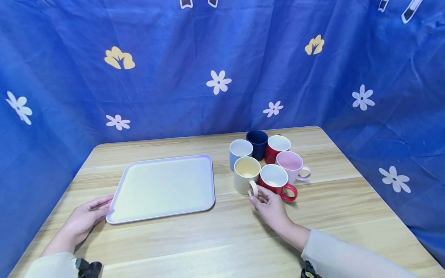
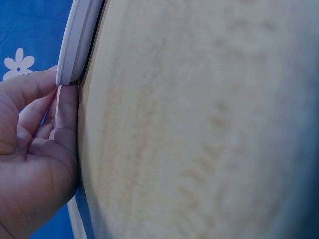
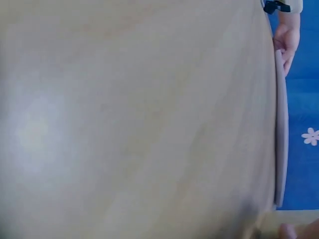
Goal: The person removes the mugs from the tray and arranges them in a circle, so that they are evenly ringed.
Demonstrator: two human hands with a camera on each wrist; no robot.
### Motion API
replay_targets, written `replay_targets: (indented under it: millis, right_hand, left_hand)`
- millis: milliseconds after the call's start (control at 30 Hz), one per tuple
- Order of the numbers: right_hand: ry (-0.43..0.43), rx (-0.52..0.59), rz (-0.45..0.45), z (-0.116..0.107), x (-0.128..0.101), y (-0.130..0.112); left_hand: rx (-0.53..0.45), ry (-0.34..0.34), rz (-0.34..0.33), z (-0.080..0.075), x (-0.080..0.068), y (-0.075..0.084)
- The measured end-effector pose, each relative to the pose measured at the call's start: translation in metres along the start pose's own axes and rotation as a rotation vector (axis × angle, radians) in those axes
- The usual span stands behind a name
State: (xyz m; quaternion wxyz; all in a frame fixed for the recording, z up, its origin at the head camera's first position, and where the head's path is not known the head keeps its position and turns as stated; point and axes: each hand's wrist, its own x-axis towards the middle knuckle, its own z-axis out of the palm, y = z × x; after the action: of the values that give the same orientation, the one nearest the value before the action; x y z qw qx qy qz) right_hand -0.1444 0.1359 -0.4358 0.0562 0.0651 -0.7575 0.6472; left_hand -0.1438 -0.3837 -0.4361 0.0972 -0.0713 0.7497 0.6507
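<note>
Right hand (image 1: 269, 206) pinches the cream mug's handle (image 1: 253, 189); left hand (image 1: 85, 218), fingers relaxed, touches the tray's corner (image 1: 112, 216) on the worktop (image 1: 222, 239)

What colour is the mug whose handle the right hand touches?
Cream mug, with a pale yellow inside; the head view shows it best.

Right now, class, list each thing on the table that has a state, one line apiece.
Tray: flat, nothing on it.
Cream mug: upright, handle pinched.
Front red mug: upright.
Pink mug: upright.
Light blue mug: upright.
Dark blue mug: upright.
Back red mug: upright.
Left hand: touching tray corner.
Right hand: pinching cream mug's handle.
</note>
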Motion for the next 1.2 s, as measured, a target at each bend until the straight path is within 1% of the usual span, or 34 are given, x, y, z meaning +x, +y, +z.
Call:
replay_targets:
  millis: [100,300,367,433,533,633,733,800,867,967,1033,1067,1200]
  right_hand:
    - [-0.057,-0.047,0.034,-0.003,0.001,-0.009]
    - [-0.190,-0.174,0.148,-0.011,0.004,-0.033]
    - [-0.242,-0.200,0.161,-0.015,0.006,-0.042]
    - [-0.293,-0.199,0.162,-0.019,0.009,-0.052]
    - [-0.353,-0.228,0.164,-0.025,0.014,-0.065]
    - [-0.383,-0.299,0.181,-0.031,0.019,-0.079]
    - [-0.406,-0.337,0.219,-0.038,0.024,-0.094]
    - [-0.417,-0.353,0.231,-0.042,0.028,-0.102]
    - [-0.436,-0.339,0.248,-0.045,0.033,-0.109]
    - [-0.451,-0.332,0.252,-0.048,0.040,-0.118]
    - [-0.459,-0.330,0.255,-0.050,0.045,-0.124]
    - [-0.460,-0.346,0.245,-0.051,0.048,-0.127]
    - [-0.472,-0.343,0.211,-0.053,0.059,-0.139]
  left_hand:
    - [-0.017,-0.002,0.003,0.000,-0.001,0.000]
    - [-0.021,0.001,0.003,0.000,-0.003,-0.001]
    - [-0.006,0.003,0.005,0.000,-0.003,-0.001]
    - [0.006,0.004,0.006,0.001,-0.003,-0.002]
    - [0.027,0.009,0.000,-0.001,-0.001,-0.004]
    - [0.018,0.009,-0.002,-0.002,0.001,-0.005]
    - [0.042,0.008,-0.003,-0.001,0.000,-0.004]
    - [0.058,0.012,-0.005,0.001,0.000,-0.003]
    - [0.093,0.018,-0.009,0.003,0.000,-0.002]
    - [0.105,0.024,-0.020,0.004,0.001,0.000]
    - [0.084,0.017,-0.019,0.004,0.002,0.001]
    - [0.055,0.011,-0.019,0.004,0.003,0.001]
    - [-0.120,-0.044,0.003,0.003,0.005,0.004]
